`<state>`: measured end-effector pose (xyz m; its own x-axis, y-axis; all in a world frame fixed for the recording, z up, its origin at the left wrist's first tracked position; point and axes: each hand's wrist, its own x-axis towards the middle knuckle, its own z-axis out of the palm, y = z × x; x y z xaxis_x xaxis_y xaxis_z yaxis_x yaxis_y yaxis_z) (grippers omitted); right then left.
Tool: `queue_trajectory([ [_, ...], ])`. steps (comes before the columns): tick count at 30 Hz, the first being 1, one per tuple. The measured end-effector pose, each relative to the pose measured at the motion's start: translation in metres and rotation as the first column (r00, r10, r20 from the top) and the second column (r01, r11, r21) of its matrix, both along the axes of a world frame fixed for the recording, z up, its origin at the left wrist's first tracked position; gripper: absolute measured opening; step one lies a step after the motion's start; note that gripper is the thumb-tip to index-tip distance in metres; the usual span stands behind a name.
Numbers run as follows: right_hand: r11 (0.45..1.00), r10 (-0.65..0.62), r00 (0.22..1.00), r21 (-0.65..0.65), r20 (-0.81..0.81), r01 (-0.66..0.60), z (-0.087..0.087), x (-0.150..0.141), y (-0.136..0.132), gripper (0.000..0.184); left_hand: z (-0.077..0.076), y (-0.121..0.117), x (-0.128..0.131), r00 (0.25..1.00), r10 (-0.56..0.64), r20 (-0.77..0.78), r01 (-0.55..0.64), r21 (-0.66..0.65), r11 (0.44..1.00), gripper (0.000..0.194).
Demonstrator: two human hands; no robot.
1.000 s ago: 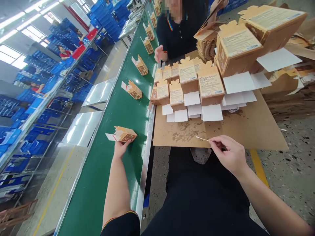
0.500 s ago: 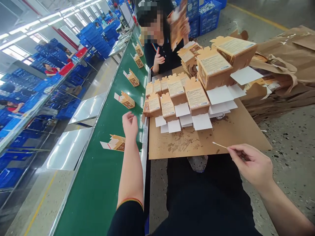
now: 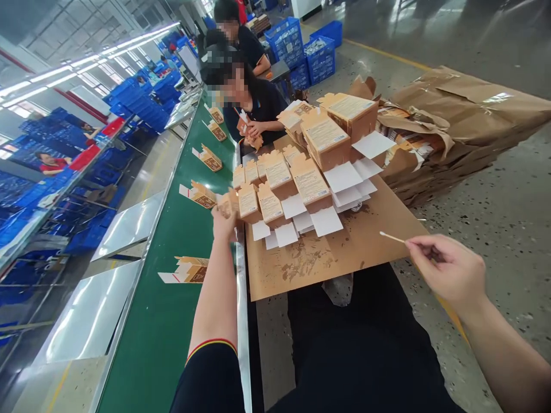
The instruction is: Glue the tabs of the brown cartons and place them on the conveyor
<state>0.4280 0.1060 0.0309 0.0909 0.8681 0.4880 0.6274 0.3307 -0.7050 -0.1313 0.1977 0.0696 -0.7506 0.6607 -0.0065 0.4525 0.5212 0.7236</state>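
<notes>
My left hand closes around a small brown cardboard box, blurred by motion, at the left end of the stacked boxes. Its fingers are partly hidden. Between the thumb and fingers of my right hand is a thin cotton swab, its white tip pointing left over the cardboard sheet. The stacked boxes have open tops and white flaps sticking out toward me. Below my left hand, an open box stands on the green conveyor belt, partly covered by my forearm.
Several open boxes, such as one box, line the belt farther off. A co-worker across the stack handles brown cardboard. Large brown paper-wrapped bundles lie to the right. Blue crates stand behind. A metal rail edges the belt.
My left hand let go of a box on the belt and moved to the box at the stack's left end. My right hand keeps the swab. The view turned rightward; the co-worker's hands came together.
</notes>
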Motion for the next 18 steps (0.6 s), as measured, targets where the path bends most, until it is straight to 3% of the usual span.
queue_trajectory([
  [2,1.000,0.007,0.998,-0.011,0.055,-0.006,0.002,0.003,0.025,0.016,0.004,-0.022,-0.006,0.999,0.050,0.007,-0.050,0.041,0.998,0.085],
  [4,0.998,0.044,0.992,-0.047,0.120,-0.039,0.004,0.002,0.052,0.014,0.005,-0.055,-0.007,0.995,0.056,0.077,-0.069,0.174,0.982,0.075],
  [7,0.977,0.146,0.961,-0.189,0.235,-0.102,0.006,-0.006,0.088,0.012,-0.003,-0.116,0.011,0.951,-0.159,0.264,0.012,0.484,0.875,0.064],
  [9,0.950,0.233,0.924,-0.275,0.304,-0.149,0.006,-0.015,0.105,0.014,-0.015,-0.154,0.037,0.859,-0.328,0.393,0.029,0.603,0.797,0.071],
  [11,0.928,0.312,0.875,-0.315,0.371,-0.198,0.005,-0.025,0.118,0.017,-0.031,-0.183,0.070,0.768,-0.375,0.519,-0.044,0.626,0.778,0.083],
  [13,0.914,0.365,0.826,-0.332,0.430,-0.231,0.002,-0.034,0.130,0.019,-0.048,-0.200,0.099,0.720,-0.341,0.604,-0.115,0.589,0.800,0.087],
  [15,0.903,0.394,0.788,-0.358,0.473,-0.237,-0.003,-0.041,0.141,0.021,-0.065,-0.208,0.119,0.710,-0.310,0.632,-0.109,0.534,0.838,0.085],
  [18,0.886,0.419,0.750,-0.411,0.512,-0.215,-0.006,-0.048,0.155,0.024,-0.081,-0.209,0.129,0.727,-0.303,0.617,-0.018,0.458,0.889,0.085],
])
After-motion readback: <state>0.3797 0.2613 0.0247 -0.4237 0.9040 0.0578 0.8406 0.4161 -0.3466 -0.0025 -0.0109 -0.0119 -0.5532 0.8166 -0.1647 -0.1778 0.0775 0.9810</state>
